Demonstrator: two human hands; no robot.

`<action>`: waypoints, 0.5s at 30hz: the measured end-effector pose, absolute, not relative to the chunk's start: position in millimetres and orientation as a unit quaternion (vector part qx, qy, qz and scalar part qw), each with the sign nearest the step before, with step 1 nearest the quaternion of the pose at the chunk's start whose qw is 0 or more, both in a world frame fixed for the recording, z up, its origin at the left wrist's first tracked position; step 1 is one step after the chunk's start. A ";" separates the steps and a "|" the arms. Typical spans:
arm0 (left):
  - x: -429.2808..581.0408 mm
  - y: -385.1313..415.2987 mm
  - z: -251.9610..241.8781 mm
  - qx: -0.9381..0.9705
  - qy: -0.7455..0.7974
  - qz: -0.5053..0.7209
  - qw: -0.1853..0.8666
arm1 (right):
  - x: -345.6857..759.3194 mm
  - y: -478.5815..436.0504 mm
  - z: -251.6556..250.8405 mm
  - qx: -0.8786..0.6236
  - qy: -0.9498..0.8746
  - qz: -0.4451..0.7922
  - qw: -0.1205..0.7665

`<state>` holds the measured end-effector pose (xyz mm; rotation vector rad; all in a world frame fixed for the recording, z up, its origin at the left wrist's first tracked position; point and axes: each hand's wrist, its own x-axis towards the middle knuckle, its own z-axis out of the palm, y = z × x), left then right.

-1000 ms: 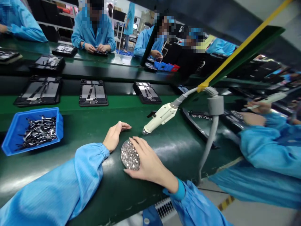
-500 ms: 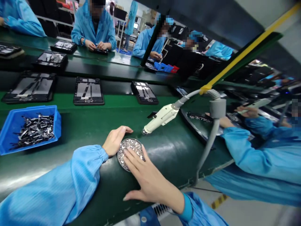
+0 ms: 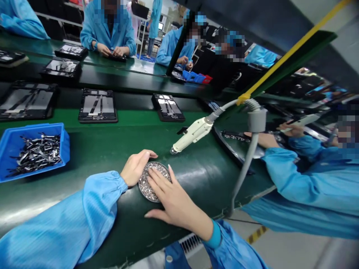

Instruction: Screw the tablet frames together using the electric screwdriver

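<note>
A small round dish of tiny silver screws (image 3: 146, 182) lies on the dark green bench (image 3: 106, 149) in front of me. My left hand (image 3: 136, 166) curves round the dish's left rim, fingers together and touching it. My right hand (image 3: 172, 200) lies flat, fingers stretched out, with the fingertips resting on the screws in the dish. A white electric screwdriver (image 3: 192, 135) hangs on a cable just above and right of the dish, with no hand on it.
A blue bin of dark metal parts (image 3: 32, 151) sits at the left. Black trays with devices (image 3: 97, 106) lie on the green belt behind. A person in a blue coat (image 3: 308, 179) works close on my right. Other workers sit across the line.
My right hand slid back toward me, off the dish's right side, so only its fingertips now lie on the screws. My left hand closed in against the dish's left rim.
</note>
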<state>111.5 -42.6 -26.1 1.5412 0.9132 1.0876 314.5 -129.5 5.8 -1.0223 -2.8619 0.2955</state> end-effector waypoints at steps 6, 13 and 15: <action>119.7 -47.0 -21.3 0.696 0.364 0.416 0.457 | 344.2 -122.3 5.5 -0.329 -0.919 0.138 0.168; 114.0 -55.0 -17.9 0.661 0.427 0.451 0.421 | 315.1 -103.6 -25.2 -0.391 -0.898 0.115 0.169; 105.6 -56.0 -16.9 0.654 0.453 0.445 0.412 | 310.7 -108.0 -31.8 -0.391 -0.897 0.110 0.175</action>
